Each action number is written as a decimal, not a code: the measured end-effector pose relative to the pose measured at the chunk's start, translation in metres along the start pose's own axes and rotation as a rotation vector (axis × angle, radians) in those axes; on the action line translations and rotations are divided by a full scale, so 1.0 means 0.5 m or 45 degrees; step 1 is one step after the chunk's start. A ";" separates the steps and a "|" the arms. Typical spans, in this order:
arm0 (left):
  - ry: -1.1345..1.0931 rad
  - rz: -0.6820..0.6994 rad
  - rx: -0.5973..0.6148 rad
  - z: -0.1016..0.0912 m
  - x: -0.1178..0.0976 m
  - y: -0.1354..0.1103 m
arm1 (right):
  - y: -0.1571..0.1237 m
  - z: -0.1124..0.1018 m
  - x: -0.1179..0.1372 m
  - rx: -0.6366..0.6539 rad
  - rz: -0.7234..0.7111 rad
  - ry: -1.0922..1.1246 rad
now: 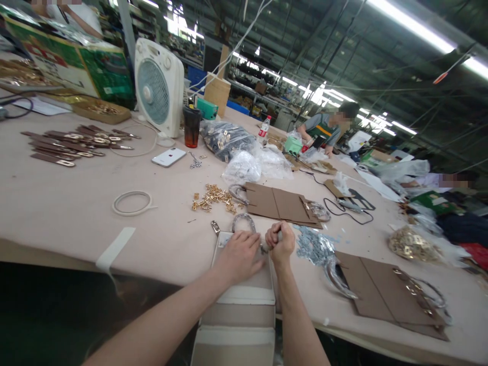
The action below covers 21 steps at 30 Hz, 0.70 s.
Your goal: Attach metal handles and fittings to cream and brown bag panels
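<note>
A light grey bag piece (247, 295) lies at the table's front edge, its lower panels hanging over it. My left hand (240, 256) presses flat on its upper part with the fingers stretched out. My right hand (281, 241) is closed in a fist around a hand tool with a pale handle (280, 235), at the bag piece's right edge. The tool's exact kind and its tip are mostly hidden. Behind my left hand stands a plastic-wrapped handle (244, 219). A small metal clasp part (215, 227) sits by the upper left corner.
Gold fittings (215, 197) and silvery metal pieces (314, 244) lie loose nearby. Brown bag pieces (280, 203) rest behind and to the right. Farther left are a tape roll (132, 202), a phone (169, 156), brown straps (72, 142) and a fan (158, 89). A co-worker (324, 129) sits across the table.
</note>
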<state>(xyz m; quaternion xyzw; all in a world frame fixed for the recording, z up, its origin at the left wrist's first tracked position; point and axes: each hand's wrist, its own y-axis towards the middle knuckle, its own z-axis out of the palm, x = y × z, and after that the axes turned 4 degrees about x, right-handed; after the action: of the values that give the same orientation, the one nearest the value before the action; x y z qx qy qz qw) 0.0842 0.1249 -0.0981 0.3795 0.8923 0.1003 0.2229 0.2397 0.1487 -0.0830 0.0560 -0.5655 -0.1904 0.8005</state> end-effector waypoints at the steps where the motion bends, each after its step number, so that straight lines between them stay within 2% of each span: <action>1: -0.003 0.002 0.001 0.000 0.000 0.000 | -0.011 0.002 0.001 -0.016 -0.076 -0.032; 5: -0.001 -0.002 0.010 -0.002 -0.002 -0.001 | -0.031 0.011 0.023 -0.060 -0.196 -0.098; 10: 0.013 -0.004 0.012 -0.003 -0.003 -0.003 | -0.017 0.015 0.054 -0.159 -0.328 0.132; 17: -0.007 -0.015 -0.005 -0.008 -0.005 -0.004 | -0.023 0.022 0.032 0.021 -0.083 0.023; 21: 0.011 -0.003 0.006 -0.011 -0.005 -0.006 | -0.017 0.035 0.060 -0.021 -0.285 0.009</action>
<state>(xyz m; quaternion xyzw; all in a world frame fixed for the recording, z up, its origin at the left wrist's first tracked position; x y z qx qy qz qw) 0.0814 0.1212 -0.0935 0.3784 0.8940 0.0994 0.2182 0.2301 0.1323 -0.0528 0.1131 -0.5514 -0.2830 0.7766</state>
